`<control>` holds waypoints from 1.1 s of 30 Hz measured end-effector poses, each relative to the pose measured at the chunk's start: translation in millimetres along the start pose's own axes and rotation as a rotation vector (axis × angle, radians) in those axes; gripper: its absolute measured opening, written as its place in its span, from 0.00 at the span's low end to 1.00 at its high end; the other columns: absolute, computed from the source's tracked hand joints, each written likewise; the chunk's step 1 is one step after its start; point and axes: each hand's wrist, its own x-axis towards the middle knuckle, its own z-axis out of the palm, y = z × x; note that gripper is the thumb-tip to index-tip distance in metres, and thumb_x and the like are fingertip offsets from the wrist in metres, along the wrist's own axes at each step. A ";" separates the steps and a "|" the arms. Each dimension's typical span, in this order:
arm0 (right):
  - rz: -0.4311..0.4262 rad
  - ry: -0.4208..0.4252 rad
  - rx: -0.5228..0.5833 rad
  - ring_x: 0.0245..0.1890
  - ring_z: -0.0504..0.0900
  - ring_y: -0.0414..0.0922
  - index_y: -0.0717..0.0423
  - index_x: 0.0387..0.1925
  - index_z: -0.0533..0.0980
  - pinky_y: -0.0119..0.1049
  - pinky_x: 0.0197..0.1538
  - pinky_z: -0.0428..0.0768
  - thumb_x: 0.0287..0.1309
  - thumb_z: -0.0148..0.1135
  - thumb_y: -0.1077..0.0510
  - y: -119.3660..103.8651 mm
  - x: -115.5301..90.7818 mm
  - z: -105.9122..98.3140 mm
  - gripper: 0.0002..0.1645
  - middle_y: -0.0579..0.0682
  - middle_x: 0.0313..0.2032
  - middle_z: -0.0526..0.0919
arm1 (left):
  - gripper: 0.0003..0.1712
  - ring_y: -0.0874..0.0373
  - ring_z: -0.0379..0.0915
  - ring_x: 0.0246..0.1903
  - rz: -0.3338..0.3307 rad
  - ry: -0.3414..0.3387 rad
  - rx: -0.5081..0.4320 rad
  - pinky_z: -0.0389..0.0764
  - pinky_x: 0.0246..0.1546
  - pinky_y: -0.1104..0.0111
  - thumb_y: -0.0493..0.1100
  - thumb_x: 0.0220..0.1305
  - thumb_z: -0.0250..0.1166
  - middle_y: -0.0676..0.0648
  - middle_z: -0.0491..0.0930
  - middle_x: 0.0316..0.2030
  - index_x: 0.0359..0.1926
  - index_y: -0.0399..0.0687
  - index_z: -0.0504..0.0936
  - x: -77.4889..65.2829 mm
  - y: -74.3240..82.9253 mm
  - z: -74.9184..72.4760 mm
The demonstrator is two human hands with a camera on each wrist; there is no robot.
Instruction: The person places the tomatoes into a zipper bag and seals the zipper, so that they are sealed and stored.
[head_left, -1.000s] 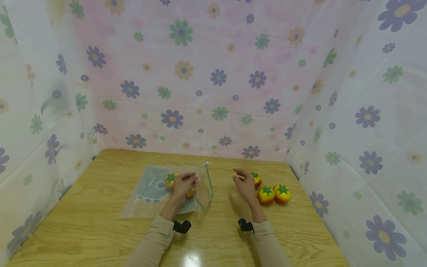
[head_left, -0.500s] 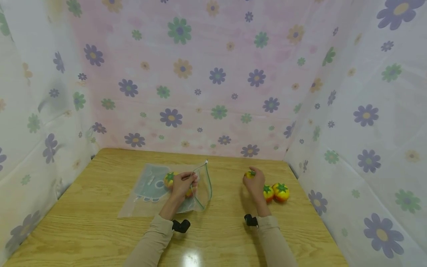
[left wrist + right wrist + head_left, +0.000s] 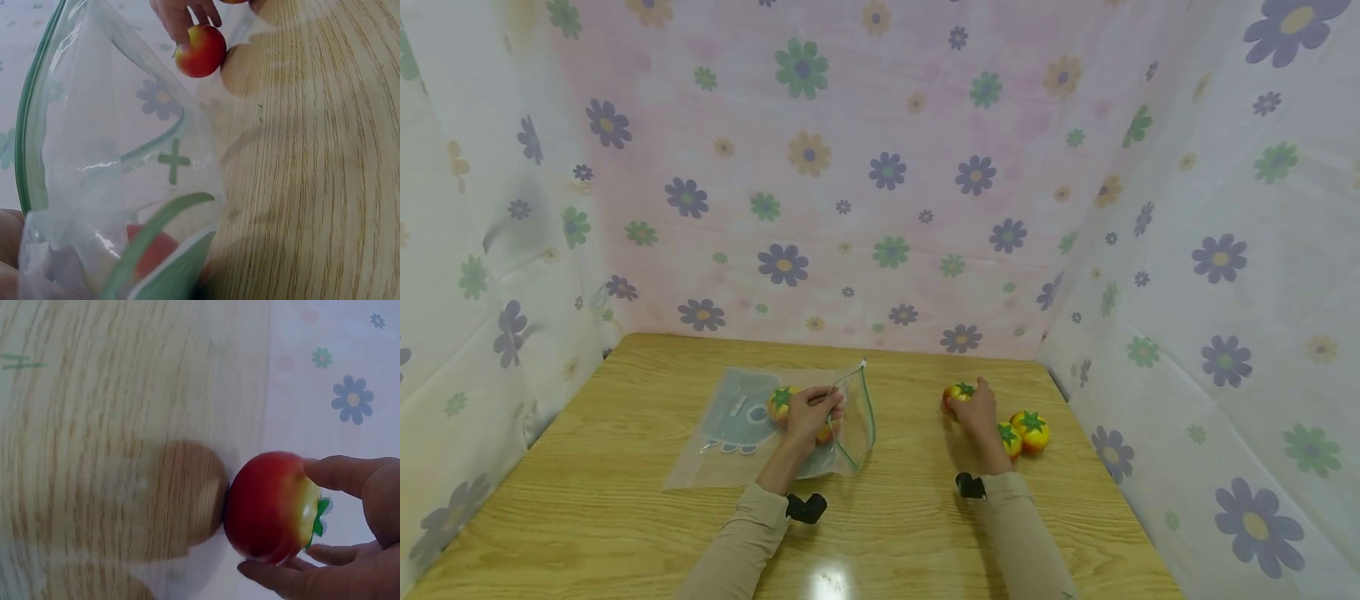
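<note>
My left hand pinches the side of a clear zip bag near its mouth, which gapes to the right along a green-edged seam. Inside the bag show toy tomatoes, yellow and red with green star-shaped tops; one tomato is left of the hand, and another is partly covered by it. To the right, my right hand grips a similar toy tomato at the table, thumb on one side and fingers on the other in the right wrist view. Two more toy tomatoes sit close by, one partly behind the wrist.
The wooden table ends at a flower-patterned cloth wall behind, with similar cloth at left and right. Each wrist wears a black camera mount.
My right hand has moved right to the nearest loose tomato and closed its fingers on it, and the tomato has shifted slightly left. The left hand and bag have stayed put.
</note>
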 end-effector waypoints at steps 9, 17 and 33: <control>-0.067 -0.046 0.042 0.64 0.70 0.68 0.77 0.70 0.60 0.60 0.68 0.71 0.63 0.66 0.57 3.2 1.0 4.0 0.43 0.76 0.66 0.67 | 0.17 0.66 0.81 0.24 -0.014 -0.015 0.012 0.84 0.29 0.76 0.34 0.70 0.65 0.38 0.87 0.39 0.55 0.26 0.80 0.1 0.3 -2.0; -0.025 -0.084 0.119 0.64 0.71 0.65 0.69 0.67 0.68 0.59 0.68 0.71 0.59 0.71 0.55 0.8 -3.4 3.8 0.40 0.73 0.65 0.69 | 0.16 0.66 0.81 0.23 -0.009 -0.009 -0.002 0.83 0.28 0.77 0.34 0.69 0.66 0.37 0.88 0.37 0.54 0.25 0.81 -0.1 1.2 -1.1; -0.013 -0.049 0.145 0.64 0.72 0.63 0.65 0.64 0.75 0.57 0.68 0.73 0.51 0.78 0.60 2.3 -5.9 6.8 0.38 0.70 0.63 0.73 | 0.13 0.63 0.82 0.24 0.001 0.008 0.009 0.84 0.28 0.75 0.34 0.68 0.67 0.38 0.88 0.36 0.50 0.27 0.83 0.0 -0.7 -1.4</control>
